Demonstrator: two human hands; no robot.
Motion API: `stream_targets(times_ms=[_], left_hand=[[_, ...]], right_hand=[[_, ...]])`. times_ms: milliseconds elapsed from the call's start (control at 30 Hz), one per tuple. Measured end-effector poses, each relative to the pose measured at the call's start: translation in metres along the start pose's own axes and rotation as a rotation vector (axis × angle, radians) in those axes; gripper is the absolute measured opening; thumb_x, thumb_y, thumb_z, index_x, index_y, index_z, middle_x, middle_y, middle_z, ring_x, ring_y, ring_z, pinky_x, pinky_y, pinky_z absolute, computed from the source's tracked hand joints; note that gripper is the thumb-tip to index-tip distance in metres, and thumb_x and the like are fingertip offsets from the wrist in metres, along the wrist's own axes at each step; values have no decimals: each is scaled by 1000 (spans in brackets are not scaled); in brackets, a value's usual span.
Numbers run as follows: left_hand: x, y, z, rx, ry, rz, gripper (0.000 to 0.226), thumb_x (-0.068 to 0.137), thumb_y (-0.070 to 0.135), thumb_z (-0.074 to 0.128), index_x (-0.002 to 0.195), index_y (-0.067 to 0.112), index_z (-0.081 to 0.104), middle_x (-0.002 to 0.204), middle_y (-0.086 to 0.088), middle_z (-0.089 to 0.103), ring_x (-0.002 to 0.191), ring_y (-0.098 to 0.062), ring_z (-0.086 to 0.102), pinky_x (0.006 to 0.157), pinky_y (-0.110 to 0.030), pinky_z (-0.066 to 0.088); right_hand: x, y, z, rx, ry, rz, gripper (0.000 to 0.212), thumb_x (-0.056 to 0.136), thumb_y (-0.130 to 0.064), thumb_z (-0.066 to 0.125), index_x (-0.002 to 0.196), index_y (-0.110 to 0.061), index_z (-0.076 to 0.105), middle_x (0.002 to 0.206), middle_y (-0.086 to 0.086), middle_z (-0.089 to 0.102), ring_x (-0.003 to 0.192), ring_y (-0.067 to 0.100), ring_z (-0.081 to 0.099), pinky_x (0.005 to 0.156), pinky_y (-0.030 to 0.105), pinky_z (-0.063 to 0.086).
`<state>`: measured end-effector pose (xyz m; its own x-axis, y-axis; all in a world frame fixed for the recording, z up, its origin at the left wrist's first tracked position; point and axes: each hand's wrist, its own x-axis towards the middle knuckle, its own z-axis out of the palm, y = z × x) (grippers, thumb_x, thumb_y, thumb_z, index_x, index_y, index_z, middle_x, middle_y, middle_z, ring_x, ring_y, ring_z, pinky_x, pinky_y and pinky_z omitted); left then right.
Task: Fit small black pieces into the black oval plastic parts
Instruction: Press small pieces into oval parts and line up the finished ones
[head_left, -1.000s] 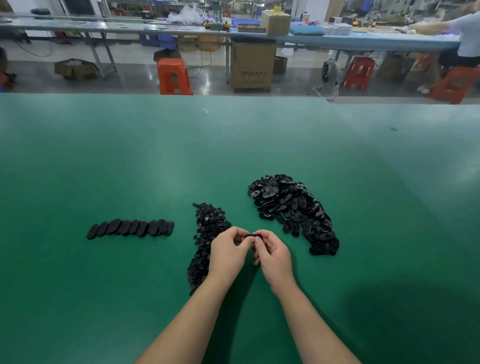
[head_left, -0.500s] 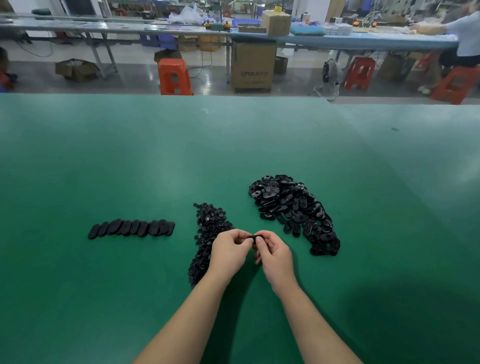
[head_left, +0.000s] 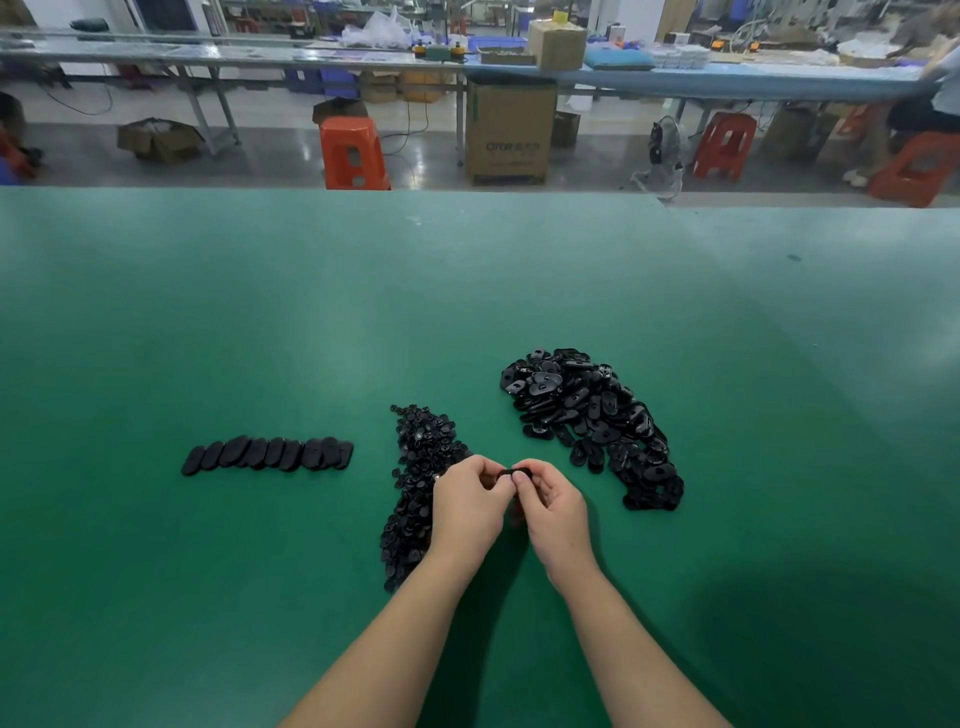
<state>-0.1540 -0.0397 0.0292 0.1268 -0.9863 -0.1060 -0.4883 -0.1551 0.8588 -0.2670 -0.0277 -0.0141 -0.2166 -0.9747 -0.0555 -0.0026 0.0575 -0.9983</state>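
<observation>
My left hand (head_left: 467, 506) and my right hand (head_left: 553, 506) meet just above the green table, both pinching one black oval part (head_left: 511, 473) between the fingertips. Most of that part is hidden by my fingers, and I cannot see a small piece in it. A heap of small black pieces (head_left: 421, 467) lies directly left of and under my left hand. A bigger heap of black oval parts (head_left: 587, 415) lies to the right, beyond my right hand. A neat row of overlapping oval parts (head_left: 267, 454) lies further left.
The green table (head_left: 260, 322) stretches wide on all sides, its far edge at the top. Beyond it are orange stools (head_left: 353, 153), a cardboard box (head_left: 509, 132), a long workbench (head_left: 467, 67), and a person (head_left: 935, 88) at the far right.
Both hands stay together on the oval part, with only small finger shifts. The heaps and the row have not moved.
</observation>
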Motion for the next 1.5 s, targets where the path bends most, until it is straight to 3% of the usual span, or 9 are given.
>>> stream_targets(times_ms=[167, 333, 533, 667, 733, 867, 1133, 1300, 1500], left_hand=[[-2, 1, 5, -5, 30, 17, 3, 86, 24, 68, 84, 22, 69, 76, 11, 68, 72, 1, 61, 58, -8, 41], [-2, -1, 4, 78, 2, 149, 13, 93, 16, 62, 99, 19, 73, 85, 12, 69, 79, 2, 62, 67, -2, 41], [-1, -4, 4, 209, -5, 274, 19, 94, 14, 60, 109, 16, 72, 99, 6, 70, 88, -9, 61, 86, -27, 52], [-1, -9, 4, 266, 29, 349, 32, 96, 16, 60, 127, 17, 64, 113, 3, 69, 100, -15, 64, 92, -29, 51], [-2, -11, 1, 334, 41, 409, 30, 98, 20, 58, 127, 20, 62, 111, 3, 69, 99, -17, 66, 86, -31, 52], [-1, -18, -16, 491, 142, 533, 15, 94, 28, 64, 107, 24, 70, 92, 7, 67, 73, -17, 65, 59, -32, 52], [33, -71, -100, 435, 424, 162, 22, 94, 39, 65, 106, 21, 71, 81, 11, 59, 61, -4, 54, 50, -25, 44], [47, -105, -144, 444, 561, -33, 25, 94, 39, 66, 98, 15, 71, 79, 2, 60, 66, -20, 54, 55, -30, 41], [58, -114, -160, 452, 559, -109, 28, 95, 40, 65, 98, 13, 71, 84, -2, 62, 70, -24, 53, 58, -31, 40]], right_hand=[[0, -1, 0, -6, 12, -6, 29, 99, -9, 63, 90, -36, 71, 86, 3, 75, 77, 12, 68, 69, 27, 57], [0, 1, 0, -21, 57, -7, 12, 99, -12, 64, 95, -23, 67, 87, 3, 75, 81, 17, 70, 77, 42, 57], [1, 1, 1, -39, 54, -3, 8, 100, -13, 62, 96, -19, 64, 88, 5, 74, 77, 14, 66, 71, 39, 53], [0, 1, -1, -39, 24, 6, 10, 101, -16, 61, 95, -22, 66, 83, 5, 73, 64, 13, 59, 59, 35, 49], [-1, 0, -1, -34, 19, 2, 11, 101, -17, 61, 93, -23, 66, 79, 6, 72, 59, 13, 56, 53, 32, 49], [-3, -2, 1, -9, 37, -5, 9, 103, -21, 59, 99, -23, 67, 76, -1, 70, 58, 13, 56, 52, 30, 50], [-7, -7, 1, -78, 37, 9, 11, 103, -21, 57, 103, -23, 67, 76, -6, 70, 58, 8, 57, 55, 28, 52], [-6, -8, 3, -115, 30, 0, 12, 103, -20, 57, 99, -23, 67, 75, -9, 70, 57, 7, 57, 54, 28, 52], [-6, -7, 3, -155, 30, 1, 11, 103, -21, 57, 100, -25, 67, 77, -11, 70, 58, 6, 58, 54, 28, 53]])
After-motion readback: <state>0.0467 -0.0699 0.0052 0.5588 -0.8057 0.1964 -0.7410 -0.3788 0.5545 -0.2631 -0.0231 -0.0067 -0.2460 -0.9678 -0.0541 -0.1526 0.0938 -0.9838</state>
